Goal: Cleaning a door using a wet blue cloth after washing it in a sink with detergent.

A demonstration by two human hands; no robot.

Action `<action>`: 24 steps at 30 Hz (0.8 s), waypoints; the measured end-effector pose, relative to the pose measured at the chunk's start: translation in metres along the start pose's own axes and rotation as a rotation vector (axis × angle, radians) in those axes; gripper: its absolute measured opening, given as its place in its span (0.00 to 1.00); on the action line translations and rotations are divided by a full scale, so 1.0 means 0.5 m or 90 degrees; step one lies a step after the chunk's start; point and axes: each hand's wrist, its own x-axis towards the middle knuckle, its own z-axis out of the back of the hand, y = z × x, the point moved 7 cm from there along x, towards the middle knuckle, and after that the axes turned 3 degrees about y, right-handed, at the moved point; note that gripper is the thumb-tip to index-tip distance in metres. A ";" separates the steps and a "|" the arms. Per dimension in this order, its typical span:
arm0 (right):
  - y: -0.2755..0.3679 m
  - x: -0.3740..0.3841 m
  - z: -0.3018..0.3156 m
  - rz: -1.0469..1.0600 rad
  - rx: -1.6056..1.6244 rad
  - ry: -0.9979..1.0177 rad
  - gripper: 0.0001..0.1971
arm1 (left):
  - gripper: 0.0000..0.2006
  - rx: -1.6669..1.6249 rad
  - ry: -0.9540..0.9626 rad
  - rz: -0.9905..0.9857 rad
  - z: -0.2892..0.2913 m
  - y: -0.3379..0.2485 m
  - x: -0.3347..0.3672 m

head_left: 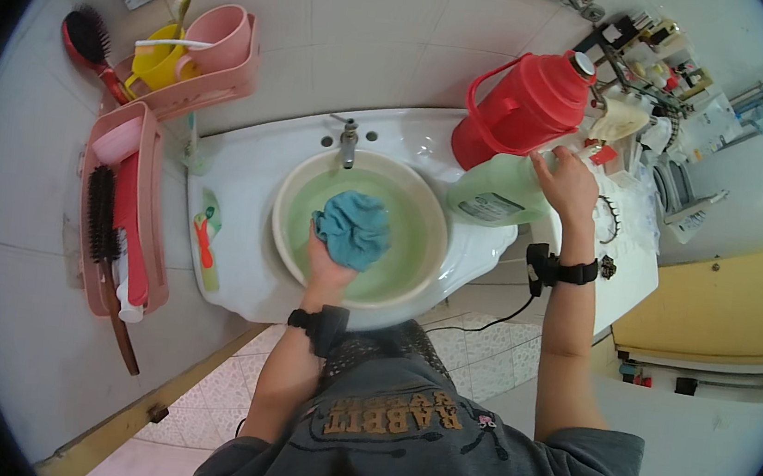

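Observation:
A crumpled blue cloth (353, 229) rests on my left hand (328, 268), whose fingers are mostly hidden beneath it. Cloth and hand are over a round cream basin (437, 253) of pale green water, set in the white sink (234, 264). To the right, my right hand (569, 187) grips a large light green bottle (498, 191) by its upper end. The bottle leans on its side over the sink's right edge, its base toward the basin and its label facing me. Fingers partly cover the bottle's top, so its cap cannot be made out.
A red thermos (525, 109) stands behind the bottle. The metal tap (348, 144) is at the basin's far rim. A tube with an orange-and-green print (206, 243) lies left. Pink wall caddies (156, 261) hold brushes and cups. A cluttered white counter (626, 254) is at right.

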 end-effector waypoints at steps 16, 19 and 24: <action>-0.009 -0.015 -0.021 0.252 0.161 0.169 0.17 | 0.29 0.042 0.024 0.007 -0.026 0.010 -0.009; 0.007 -0.015 -0.020 0.262 0.167 0.133 0.17 | 0.29 0.063 0.050 0.010 -0.031 0.009 -0.011; 0.016 -0.017 -0.049 0.109 0.063 0.073 0.19 | 0.29 0.016 0.028 0.029 -0.018 0.026 -0.005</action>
